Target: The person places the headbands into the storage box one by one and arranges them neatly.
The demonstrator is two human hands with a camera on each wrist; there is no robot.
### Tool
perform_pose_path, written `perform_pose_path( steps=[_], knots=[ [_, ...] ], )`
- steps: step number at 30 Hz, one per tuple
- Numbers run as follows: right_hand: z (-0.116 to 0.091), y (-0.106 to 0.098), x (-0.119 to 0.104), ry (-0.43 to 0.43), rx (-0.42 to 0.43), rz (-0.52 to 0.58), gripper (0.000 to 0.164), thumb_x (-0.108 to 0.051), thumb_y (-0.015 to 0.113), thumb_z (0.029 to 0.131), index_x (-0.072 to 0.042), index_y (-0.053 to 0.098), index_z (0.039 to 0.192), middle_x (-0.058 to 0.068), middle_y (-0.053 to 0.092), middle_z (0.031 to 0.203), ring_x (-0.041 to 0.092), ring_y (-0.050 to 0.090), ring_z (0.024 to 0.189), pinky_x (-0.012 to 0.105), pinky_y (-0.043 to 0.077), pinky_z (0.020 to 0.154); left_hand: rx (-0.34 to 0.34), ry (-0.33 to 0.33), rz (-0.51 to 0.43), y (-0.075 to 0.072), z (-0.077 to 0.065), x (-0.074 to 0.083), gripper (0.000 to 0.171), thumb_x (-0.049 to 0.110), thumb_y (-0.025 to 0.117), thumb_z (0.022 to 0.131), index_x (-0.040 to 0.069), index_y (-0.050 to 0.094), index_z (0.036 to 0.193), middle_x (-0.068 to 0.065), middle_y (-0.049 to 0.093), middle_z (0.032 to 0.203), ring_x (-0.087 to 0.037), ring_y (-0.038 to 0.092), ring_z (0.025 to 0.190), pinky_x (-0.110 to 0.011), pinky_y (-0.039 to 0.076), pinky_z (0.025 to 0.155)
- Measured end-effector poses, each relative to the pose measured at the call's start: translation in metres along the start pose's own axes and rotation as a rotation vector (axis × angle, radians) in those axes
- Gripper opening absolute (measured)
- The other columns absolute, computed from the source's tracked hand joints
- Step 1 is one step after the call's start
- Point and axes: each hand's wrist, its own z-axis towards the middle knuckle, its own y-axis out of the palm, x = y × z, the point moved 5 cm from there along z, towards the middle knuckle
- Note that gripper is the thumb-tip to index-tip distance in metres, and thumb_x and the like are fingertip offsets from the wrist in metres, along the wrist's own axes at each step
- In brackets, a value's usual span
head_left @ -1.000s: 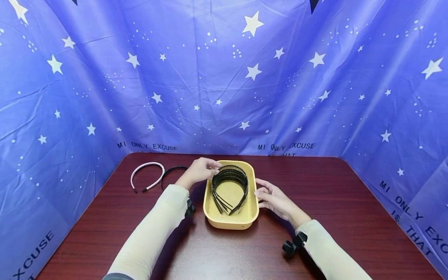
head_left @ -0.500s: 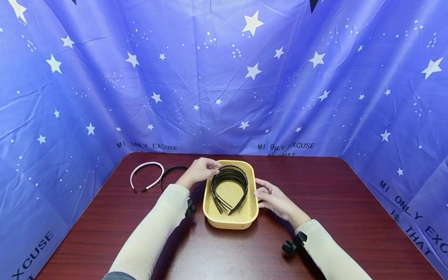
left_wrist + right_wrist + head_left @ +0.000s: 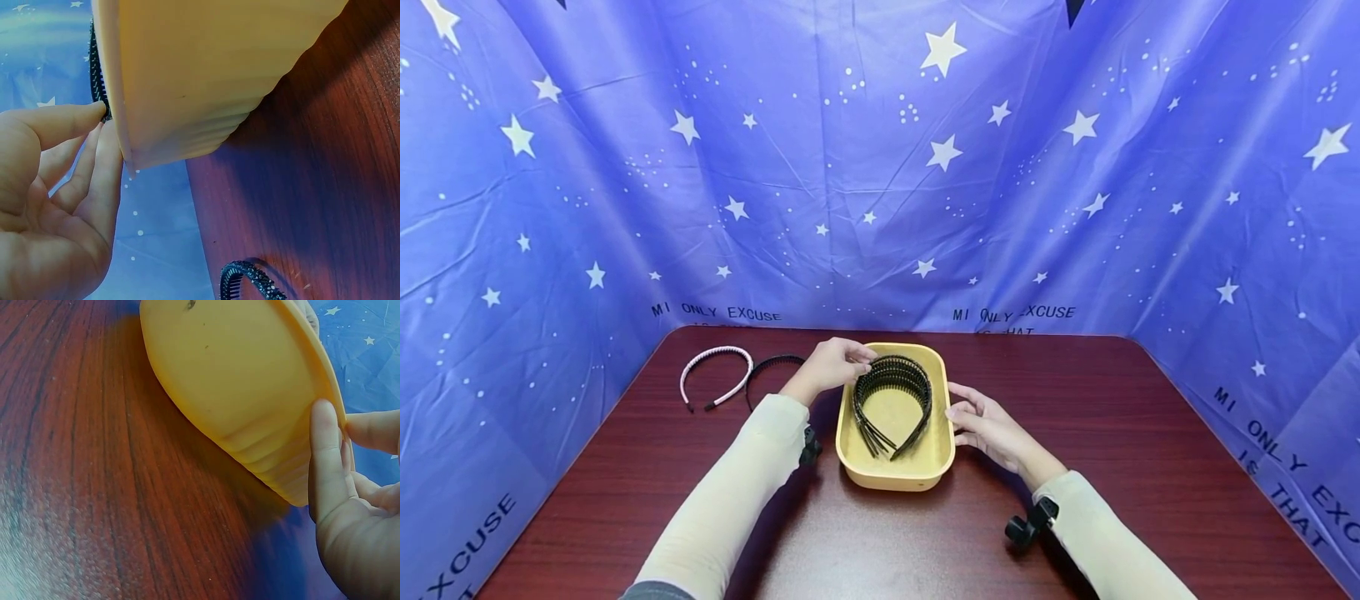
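A yellow plastic tub (image 3: 895,481) stands in the middle of the table, seen from outside in both wrist views. Several black toothed headbands (image 3: 895,375) lie bundled inside it, their tips crossing toward the near end. My left hand (image 3: 831,364) reaches over the tub's far left corner. Its thumb and fingers pinch a black headband at the rim, as the left wrist view (image 3: 105,112) shows. On the opposite side, my right hand (image 3: 992,429) holds the tub's right rim, one digit flat against the outer wall and another at the edge in the right wrist view.
A pale pink headband (image 3: 717,353) with dark tips lies on the dark red wooden table (image 3: 1075,400) at the back left. Beside it a loose black headband (image 3: 760,371) is partly hidden behind my left arm. A blue star-printed cloth (image 3: 880,208) hangs around the table.
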Motion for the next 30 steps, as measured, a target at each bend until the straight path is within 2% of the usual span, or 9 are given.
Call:
perform_pose_path(
  steps=[15, 22, 30],
  knots=[
    [0.0001, 0.0000, 0.0019, -0.006, -0.002, 0.006, 0.068, -0.003, 0.057, 0.099, 0.004, 0.019, 0.155, 0.014, 0.060, 0.107, 0.018, 0.064, 0.085, 0.031, 0.057, 0.074, 0.006, -0.013, 0.009, -0.0005, -0.0018, 0.0008, 0.020, 0.004, 0.069, 0.092, 0.003, 0.075, 0.111, -0.007, 0.073, 0.097, -0.021, 0.071, 0.080, -0.028, 0.059, 0.065],
    [-0.0003, -0.0002, 0.0019, -0.013, -0.006, 0.015, 0.068, -0.003, 0.056, 0.099, 0.004, 0.019, 0.155, 0.014, 0.060, 0.107, 0.018, 0.065, 0.085, 0.030, 0.057, 0.073, 0.006, -0.002, 0.053, -0.0020, -0.0001, 0.0014, 0.021, 0.006, 0.070, 0.091, 0.005, 0.075, 0.111, -0.005, 0.073, 0.095, -0.013, 0.064, 0.059, -0.027, 0.057, 0.063],
    [-0.0004, -0.0011, 0.0022, -0.010, 0.000, 0.018, 0.068, -0.003, 0.056, 0.099, 0.003, 0.019, 0.155, 0.016, 0.060, 0.109, 0.018, 0.065, 0.085, 0.029, 0.057, 0.073, 0.008, 0.000, 0.035, -0.0045, -0.0014, 0.0023, 0.020, 0.004, 0.069, 0.092, 0.003, 0.075, 0.111, -0.005, 0.073, 0.093, -0.011, 0.061, 0.057, -0.027, 0.056, 0.060]
  ],
)
